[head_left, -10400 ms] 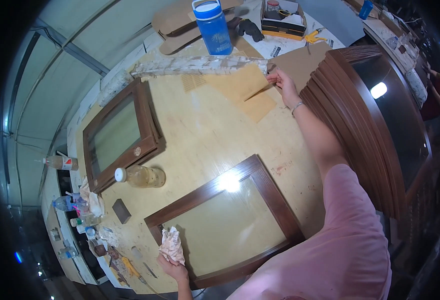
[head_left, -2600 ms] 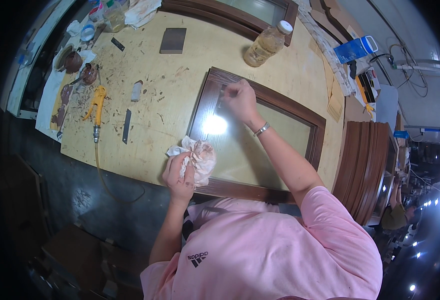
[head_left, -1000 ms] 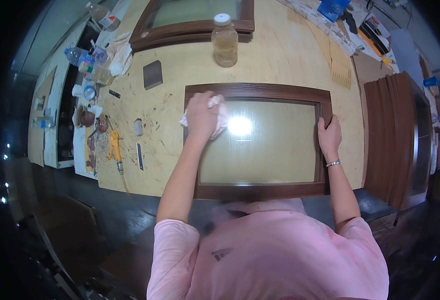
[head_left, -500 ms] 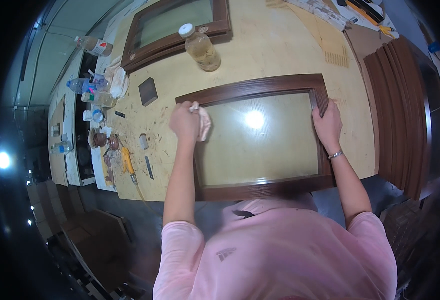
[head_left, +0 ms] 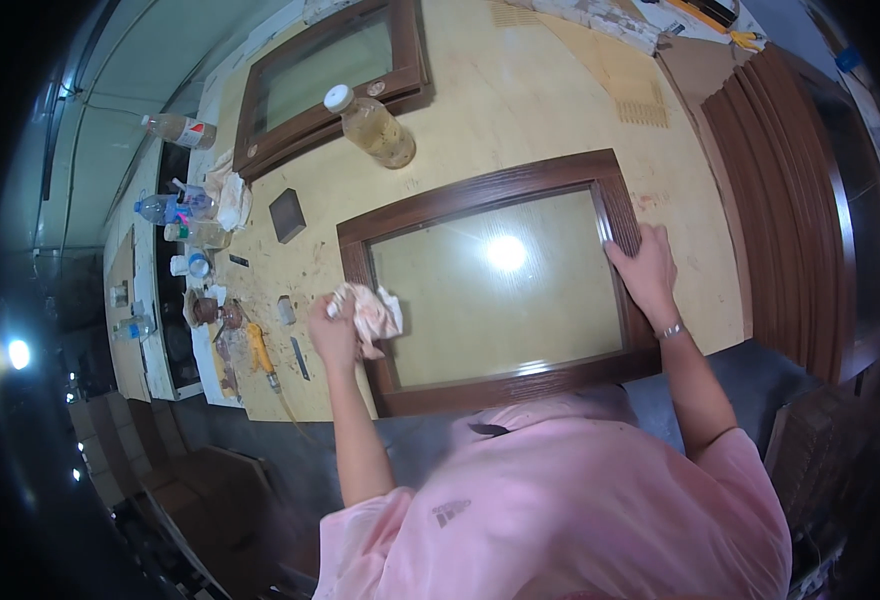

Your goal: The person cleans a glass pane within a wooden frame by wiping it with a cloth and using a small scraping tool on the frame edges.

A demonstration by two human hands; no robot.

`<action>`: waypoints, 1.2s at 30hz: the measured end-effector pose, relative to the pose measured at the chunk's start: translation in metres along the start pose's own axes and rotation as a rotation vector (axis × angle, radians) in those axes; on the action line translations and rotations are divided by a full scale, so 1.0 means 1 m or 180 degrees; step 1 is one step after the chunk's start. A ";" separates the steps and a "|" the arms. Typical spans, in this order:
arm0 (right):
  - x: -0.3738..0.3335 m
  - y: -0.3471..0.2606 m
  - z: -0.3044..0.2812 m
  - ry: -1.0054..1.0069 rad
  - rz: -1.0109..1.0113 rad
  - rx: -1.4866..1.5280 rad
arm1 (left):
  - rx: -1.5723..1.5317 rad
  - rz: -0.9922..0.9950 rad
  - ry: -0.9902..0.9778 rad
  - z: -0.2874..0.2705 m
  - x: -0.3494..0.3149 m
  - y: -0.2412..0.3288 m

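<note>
A brown wooden frame [head_left: 480, 190] with a glass pane [head_left: 490, 310] lies on the pale workbench in front of me, and a lamp's reflection shines in the glass. My left hand [head_left: 334, 330] is closed on a crumpled pinkish-white cloth [head_left: 372, 316], which lies against the left side of the frame. Gripping the right side of the frame is my right hand [head_left: 645, 275], its thumb on the wood and its fingers around the outer edge.
Beyond the frame stands a capped bottle of yellowish liquid [head_left: 378, 132], beside another glazed frame [head_left: 330, 95]. Leftward are a dark block [head_left: 287, 215], a yellow air gun [head_left: 261, 347] and several bottles [head_left: 175, 208]. Brown panels [head_left: 780, 200] are stacked at the right.
My left hand has moved down along the frame's left side, and the cloth now spreads out more. My right hand sits a little lower on the right side. The view has shifted slightly.
</note>
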State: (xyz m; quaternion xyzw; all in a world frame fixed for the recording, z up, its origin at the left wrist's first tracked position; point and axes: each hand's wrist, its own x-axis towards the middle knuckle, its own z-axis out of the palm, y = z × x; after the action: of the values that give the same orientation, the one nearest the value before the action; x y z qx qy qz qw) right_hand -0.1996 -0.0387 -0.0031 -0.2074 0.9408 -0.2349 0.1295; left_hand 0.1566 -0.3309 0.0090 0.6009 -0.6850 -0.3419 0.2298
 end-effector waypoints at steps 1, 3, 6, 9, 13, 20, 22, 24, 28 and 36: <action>-0.003 0.005 0.002 0.0007 -0.0013 0.0063 | 0.0001 -0.0116 -0.0086 0.002 -0.011 -0.007; -0.008 0.021 0.009 0.0002 -0.0027 0.0166 | -0.0315 0.0464 0.0124 0.021 -0.033 -0.030; 0.005 0.020 -0.002 -0.0183 0.0056 0.0200 | 0.0268 0.0437 0.0231 0.029 -0.041 -0.024; 0.005 0.024 -0.011 -0.0074 0.0098 0.0539 | 0.0536 0.0458 0.0140 0.029 -0.039 -0.013; 0.002 0.004 -0.042 -0.0033 -0.0051 0.0570 | 0.0305 0.0215 0.0083 0.024 -0.047 -0.006; -0.029 0.004 -0.052 0.0291 -0.0273 0.1423 | -0.0340 0.0290 0.0468 0.024 -0.054 -0.016; -0.032 0.004 -0.054 0.0325 -0.0299 0.1594 | -0.0688 0.0390 0.0461 0.018 -0.055 -0.016; -0.029 0.004 -0.052 0.0275 -0.0311 0.1710 | -0.1175 0.0308 0.0182 0.009 -0.047 -0.015; -0.016 0.020 -0.045 0.0359 -0.0355 0.1723 | -0.0973 0.0202 -0.0131 -0.003 -0.045 0.019; -0.014 0.037 -0.093 -0.0474 0.0300 0.2625 | -0.0365 0.0342 -0.1403 -0.043 -0.013 0.142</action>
State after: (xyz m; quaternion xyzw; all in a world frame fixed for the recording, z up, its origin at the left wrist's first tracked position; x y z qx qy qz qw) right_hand -0.2305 0.0332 0.0602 -0.1115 0.7645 -0.5699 0.2799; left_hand 0.0954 -0.3203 0.1447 0.4604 -0.7290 -0.4905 0.1264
